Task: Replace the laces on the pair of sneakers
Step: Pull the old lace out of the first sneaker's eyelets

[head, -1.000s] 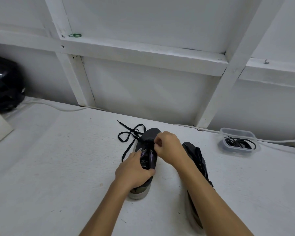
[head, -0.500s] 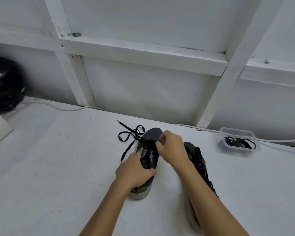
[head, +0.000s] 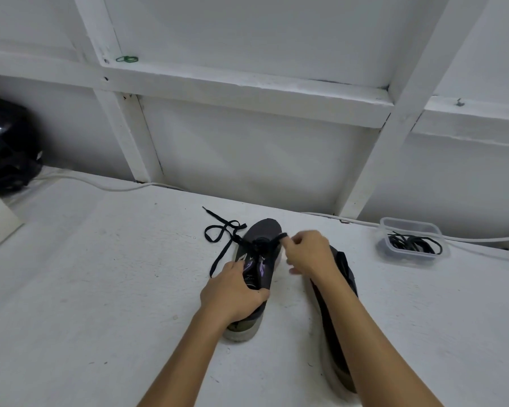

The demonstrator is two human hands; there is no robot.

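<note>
At frame centre on a white surface (head: 100,289), the left hand (head: 232,292) grips a dark sneaker (head: 256,277); the right hand (head: 312,254) pinches its black lace (head: 265,243). The second sneaker (head: 332,312) lies lower right, under the right forearm.

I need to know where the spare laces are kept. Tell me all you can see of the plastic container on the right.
The clear plastic container is a shallow, lidless rectangular tub with rounded corners, standing upright on the white table near the wall, right of both sneakers. A tangle of black laces lies inside. Neither hand touches it.
</note>
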